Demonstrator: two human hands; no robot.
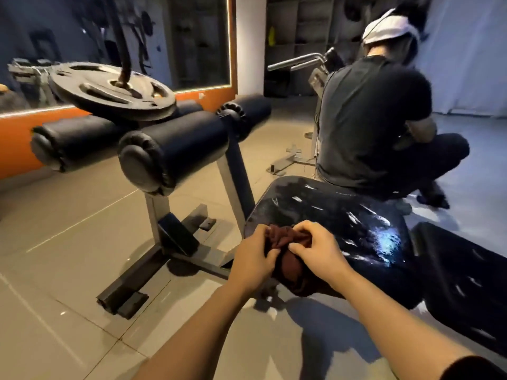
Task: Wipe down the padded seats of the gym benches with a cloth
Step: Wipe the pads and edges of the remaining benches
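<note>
Just below the middle of the head view, my two hands meet over the near left corner of the padded seat [329, 215]. My left hand [251, 259] has its fingers curled into the bunched dark-red cloth [285, 242], the thumb pinching a fold from the near side. My right hand [319, 249] clamps the same cloth from the 3 o'clock side, fingertips dug into the top of the bundle, thumb pressed against it. A tail of the cloth hangs down past the seat's edge toward 6 o'clock, between my forearms. The seat is black and glossy, with pale streaks and a bright patch of reflected light toward 3 o'clock of my hands. A second black pad [461, 283] lies just beside it at 4 o'clock. At 10 o'clock stand the black foam rollers [175, 146] on a grey steel frame [156, 256], and a black weight plate [112, 91] rests on top of them. Behind that, at 11 o'clock, a mirror [178, 37] sits above an orange wall band. At 1 o'clock another person [375, 119] in dark clothes crouches with their back to me, just beyond the far edge of the seat, on the grey tiled floor [68, 242].
</note>
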